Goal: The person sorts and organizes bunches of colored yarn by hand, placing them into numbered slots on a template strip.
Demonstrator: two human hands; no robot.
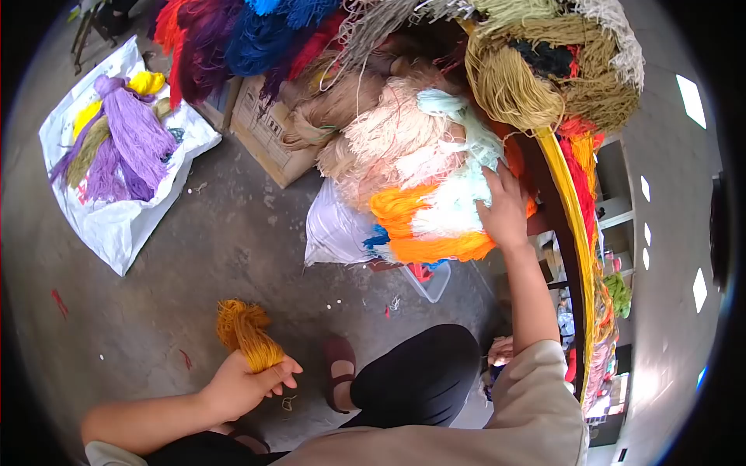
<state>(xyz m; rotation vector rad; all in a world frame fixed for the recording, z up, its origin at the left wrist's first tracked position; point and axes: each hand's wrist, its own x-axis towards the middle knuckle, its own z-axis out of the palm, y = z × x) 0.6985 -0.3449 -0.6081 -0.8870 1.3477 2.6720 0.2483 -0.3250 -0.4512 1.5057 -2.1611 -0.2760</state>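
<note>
My left hand (247, 386) is closed around a hank of mustard-yellow yarn (247, 330), which stands up out of the fist over the floor. My right hand (503, 203) reaches forward onto a heap of yarn, its fingers stretched out and apart against a pale mint hank (474, 144). Just below those fingers lies bright orange yarn (443, 241), with white yarn between. Beige-pink hanks (381, 132) make up the left side of the heap. The right fingertips are partly sunk among the strands.
Purple and yellow hanks lie on a white plastic sack (128, 241) at the left. A cardboard box (268, 132) and a pale bag (334, 225) sit under the heap. Blue (264, 43) and olive-tan hanks (513, 81) hang above. A yarn-draped bar (571, 210) runs down the right.
</note>
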